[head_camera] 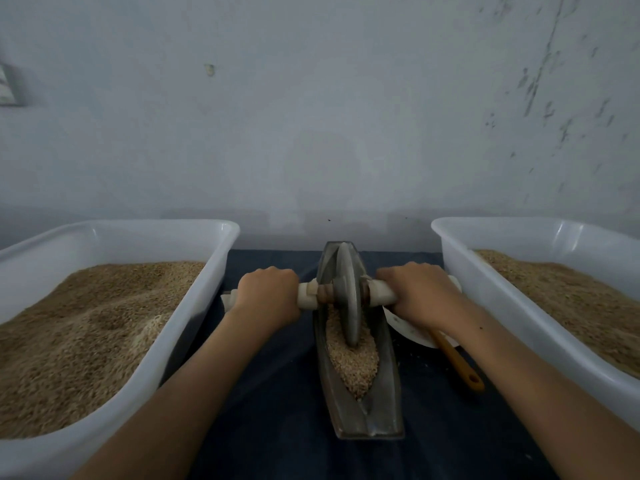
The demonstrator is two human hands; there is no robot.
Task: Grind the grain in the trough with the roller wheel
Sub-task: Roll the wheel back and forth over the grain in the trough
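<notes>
The roller wheel (347, 295) stands on edge in the metal trough (360, 415) at the lower centre of the frame, its rim sunk into the grain (349, 362). The trough's long axis runs from the bottom of the frame up toward the wall, its near end pointing at the person; the wheel's handle (346, 294) lies crosswise, left to right.

The left hand (265, 296) is wrapped tight round the left end of the handle and the right hand (420, 294) round the right end.

The grain is heaped in the narrow channel, so a hard or uneven push could probably throw kernels over the sides onto the dark cloth (277, 427). If one hand presses more than the other, the wheel may tilt and ride up the trough wall. The right wrist sits just above a white dish (412, 332) and a wooden spoon (459, 363), which a wide stroke could knock. Two white tubs (194, 306) (467, 271) of grain flank the trough.
</notes>
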